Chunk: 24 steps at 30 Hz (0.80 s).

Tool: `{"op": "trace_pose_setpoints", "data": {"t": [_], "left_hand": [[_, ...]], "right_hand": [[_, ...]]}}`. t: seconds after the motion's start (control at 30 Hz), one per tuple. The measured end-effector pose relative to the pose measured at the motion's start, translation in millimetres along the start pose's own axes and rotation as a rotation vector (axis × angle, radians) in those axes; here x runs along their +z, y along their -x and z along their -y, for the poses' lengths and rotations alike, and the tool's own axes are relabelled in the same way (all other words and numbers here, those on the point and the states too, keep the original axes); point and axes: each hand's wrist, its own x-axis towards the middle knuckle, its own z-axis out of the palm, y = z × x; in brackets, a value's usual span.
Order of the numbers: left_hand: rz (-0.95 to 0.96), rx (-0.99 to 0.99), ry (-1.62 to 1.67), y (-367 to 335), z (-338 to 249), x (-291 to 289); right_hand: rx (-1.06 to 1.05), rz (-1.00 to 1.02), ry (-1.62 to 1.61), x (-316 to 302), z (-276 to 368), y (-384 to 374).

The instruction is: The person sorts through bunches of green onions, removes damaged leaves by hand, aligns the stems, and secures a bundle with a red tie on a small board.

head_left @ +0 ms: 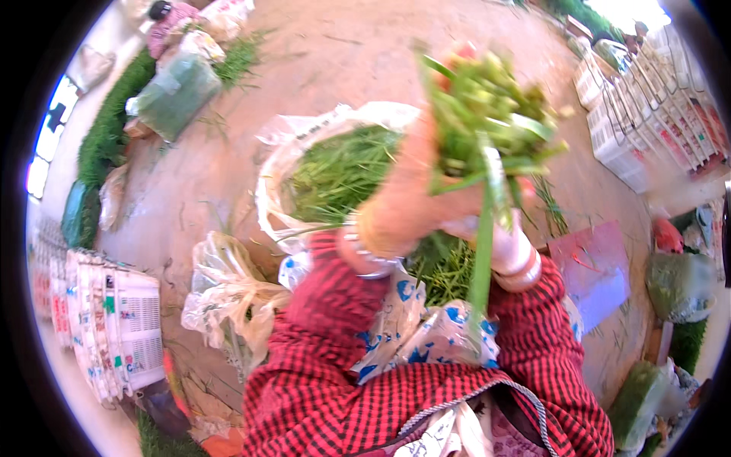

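Note:
A bunch of green stalks (495,114) is raised in front of me, its thick pale-green ends facing up and slightly blurred. My left hand (403,183) is closed around its left side, thumb up along the stalks. Lower right, my right hand (512,236) grips the same bunch from beneath; its fingers are partly hidden. A long flat green leaf (484,259) crosses the bunch and hangs down between my wrists. Beyond my left forearm, a white plastic bag (268,190) holds loose thin green stems (335,171). More greens (449,274) lie on the blue-and-white plastic sheet (415,335) in my lap.
Crumpled clear plastic bags (232,289) lie left of my lap. White plastic crates stand at left (126,327) and right (640,122). A purple-blue flat board (590,266) lies at right. Another person (171,27) is far left, near a green bundle (179,91).

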Motion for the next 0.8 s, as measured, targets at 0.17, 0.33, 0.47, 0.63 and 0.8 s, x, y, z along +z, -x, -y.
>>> {"op": "trace_pose_setpoints", "data": {"t": [0.17, 0.33, 0.47, 0.63, 0.8], "left_hand": [[0.091, 0.021, 0.167, 26, 31, 43], [0.087, 0.054, 0.161, 73, 37, 44], [0.025, -0.007, -0.327, 97, 63, 25], [-0.114, 0.051, -0.329, 102, 49, 34], [-0.308, -0.059, -0.029, 101, 74, 9]], "right_hand": [[-0.311, -0.544, 0.421, 5, -8, 70], [-0.402, -0.573, 0.942, 63, 34, 67], [-0.305, -0.530, 0.863, 93, 48, 61], [-0.618, 0.155, 1.507, 103, 50, 43], [-0.341, -0.075, 1.295, 100, 45, 39]]}}
